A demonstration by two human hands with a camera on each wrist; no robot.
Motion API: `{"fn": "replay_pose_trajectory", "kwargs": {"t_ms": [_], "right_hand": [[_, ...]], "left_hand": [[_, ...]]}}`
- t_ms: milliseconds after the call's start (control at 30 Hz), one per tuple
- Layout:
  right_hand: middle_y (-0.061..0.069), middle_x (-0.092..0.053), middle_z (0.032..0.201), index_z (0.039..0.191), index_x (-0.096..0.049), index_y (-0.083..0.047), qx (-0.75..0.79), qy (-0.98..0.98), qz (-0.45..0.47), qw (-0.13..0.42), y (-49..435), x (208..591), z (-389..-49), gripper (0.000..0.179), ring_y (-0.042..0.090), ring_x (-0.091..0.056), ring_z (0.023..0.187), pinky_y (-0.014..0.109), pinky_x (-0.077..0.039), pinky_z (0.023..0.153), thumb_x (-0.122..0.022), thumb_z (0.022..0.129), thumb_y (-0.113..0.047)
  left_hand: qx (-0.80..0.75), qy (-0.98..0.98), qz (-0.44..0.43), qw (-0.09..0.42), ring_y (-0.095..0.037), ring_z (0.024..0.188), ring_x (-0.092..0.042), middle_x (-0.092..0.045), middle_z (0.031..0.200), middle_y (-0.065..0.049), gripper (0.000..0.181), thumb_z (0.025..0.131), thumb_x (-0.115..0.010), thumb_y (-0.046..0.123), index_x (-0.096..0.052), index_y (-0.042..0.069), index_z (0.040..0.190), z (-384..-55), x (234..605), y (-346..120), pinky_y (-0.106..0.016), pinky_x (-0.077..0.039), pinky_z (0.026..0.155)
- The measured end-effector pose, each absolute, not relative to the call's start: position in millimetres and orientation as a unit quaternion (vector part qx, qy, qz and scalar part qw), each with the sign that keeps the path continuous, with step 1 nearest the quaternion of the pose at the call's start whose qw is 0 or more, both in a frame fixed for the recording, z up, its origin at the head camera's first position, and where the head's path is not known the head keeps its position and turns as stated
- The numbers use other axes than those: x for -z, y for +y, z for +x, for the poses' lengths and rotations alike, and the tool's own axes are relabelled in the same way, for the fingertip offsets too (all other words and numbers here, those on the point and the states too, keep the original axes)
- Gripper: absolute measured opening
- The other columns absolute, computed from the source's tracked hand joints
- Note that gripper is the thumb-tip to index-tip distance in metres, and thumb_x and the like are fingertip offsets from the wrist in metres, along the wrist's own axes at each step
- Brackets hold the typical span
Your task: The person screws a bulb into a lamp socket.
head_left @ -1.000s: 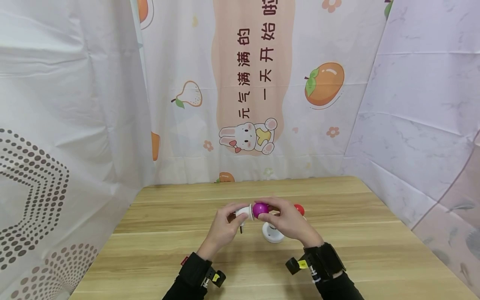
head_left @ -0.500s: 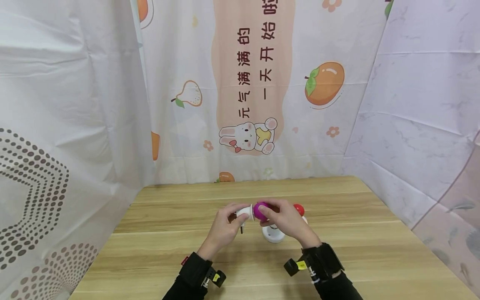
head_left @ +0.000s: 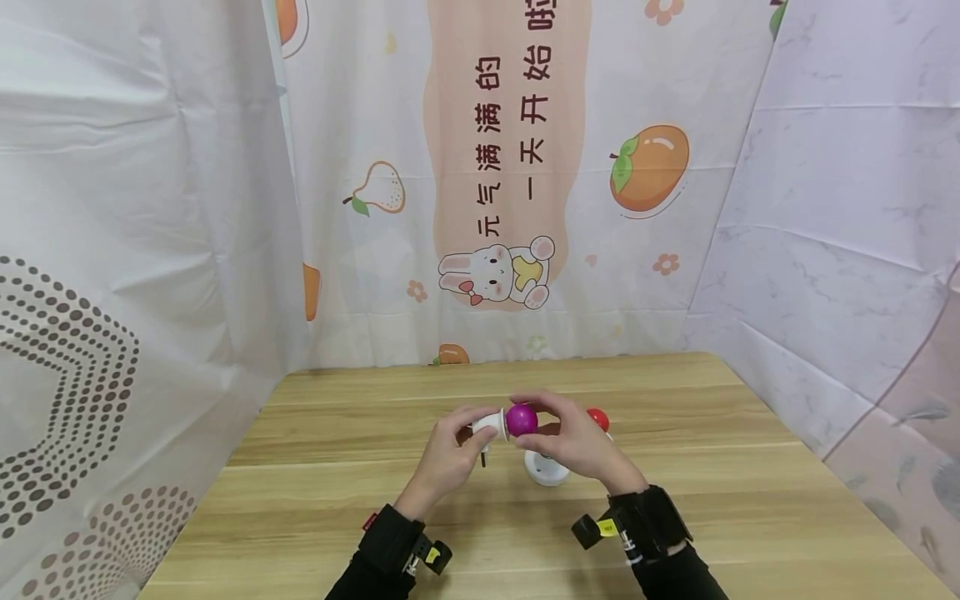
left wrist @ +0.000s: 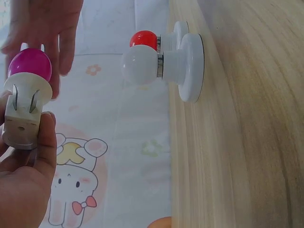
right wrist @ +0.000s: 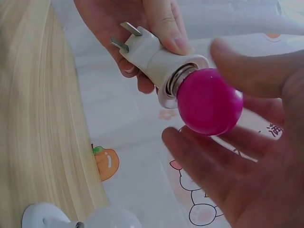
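My left hand [head_left: 441, 457] grips a white plug-in lamp socket [right wrist: 159, 66] with two metal prongs sticking out. A magenta light bulb [right wrist: 209, 102] sits in the socket's mouth, and some of its metal screw base shows there. Around the bulb, my right hand [head_left: 576, 440] has its thumb and fingers spread, with gaps to the glass in the right wrist view. The left wrist view shows the prongs facing the camera and the right hand behind the bulb.
On the wooden table [head_left: 360, 508] stand two round white lamp holders. One carries a white bulb [left wrist: 141, 65], the other a red bulb [left wrist: 144, 39]. A printed curtain [head_left: 375, 275] hangs behind the table.
Half a second ago my right fingers were wrapped on the magenta bulb and turned over; now they are spread off it. The left hand and socket stay in place.
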State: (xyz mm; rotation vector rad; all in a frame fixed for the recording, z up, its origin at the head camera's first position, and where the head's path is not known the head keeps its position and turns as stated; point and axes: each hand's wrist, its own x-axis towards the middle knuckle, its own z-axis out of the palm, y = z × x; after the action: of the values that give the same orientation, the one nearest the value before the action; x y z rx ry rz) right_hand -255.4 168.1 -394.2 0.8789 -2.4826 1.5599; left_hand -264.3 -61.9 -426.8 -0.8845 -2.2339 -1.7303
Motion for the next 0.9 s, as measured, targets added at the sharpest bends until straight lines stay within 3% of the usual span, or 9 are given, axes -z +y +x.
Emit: {"fn": "replay_pose_trajectory", "kwargs": {"t_ms": [267,467,633,900], "right_hand": [[0.012,-0.056,0.137,0.130,-0.064,-0.016,-0.470,-0.808,0.346,0.072,169,395,-255,0.048,0.031,-0.059,0.120,0.037,-0.056,0.090,-0.078,0.086,0.000],[0.008,-0.059,0.132,0.127,-0.066,-0.014,-0.455,-0.812,0.350,0.101,166,395,-254,0.049,0.031,-0.062,0.117,0.033,-0.057,0.087,-0.074,0.085,0.011],[0.007,-0.060,0.130,0.126,-0.067,-0.014,-0.462,-0.808,0.349,0.107,166,396,-255,0.048,0.031,-0.062,0.116,0.032,-0.058,0.085,-0.074,0.086,0.011],[0.006,-0.061,0.131,0.128,-0.068,-0.014,-0.485,-0.804,0.334,0.081,167,398,-257,0.046,0.030,-0.061,0.117,0.031,-0.058,0.085,-0.073,0.088,0.007]], "left_hand": [[0.586,-0.755,-0.283,0.083,-0.020,0.088,-0.057,-0.067,0.115,-0.008,0.028,0.101,-0.064,0.013,-0.069,0.004,0.127,-264,426,-63,-0.021,-0.047,0.073],[0.578,-0.765,-0.272,0.084,-0.024,0.087,-0.057,-0.067,0.114,-0.014,0.028,0.100,-0.062,0.005,-0.068,-0.003,0.126,-263,423,-61,-0.020,-0.046,0.071],[0.584,-0.759,-0.277,0.074,-0.030,0.088,-0.057,-0.066,0.113,-0.018,0.027,0.100,-0.061,0.002,-0.067,-0.007,0.125,-250,406,-60,-0.020,-0.046,0.072],[0.584,-0.755,-0.289,0.076,-0.027,0.088,-0.057,-0.066,0.114,-0.021,0.028,0.100,-0.061,0.003,-0.066,-0.008,0.125,-243,398,-61,-0.020,-0.046,0.073]]}}
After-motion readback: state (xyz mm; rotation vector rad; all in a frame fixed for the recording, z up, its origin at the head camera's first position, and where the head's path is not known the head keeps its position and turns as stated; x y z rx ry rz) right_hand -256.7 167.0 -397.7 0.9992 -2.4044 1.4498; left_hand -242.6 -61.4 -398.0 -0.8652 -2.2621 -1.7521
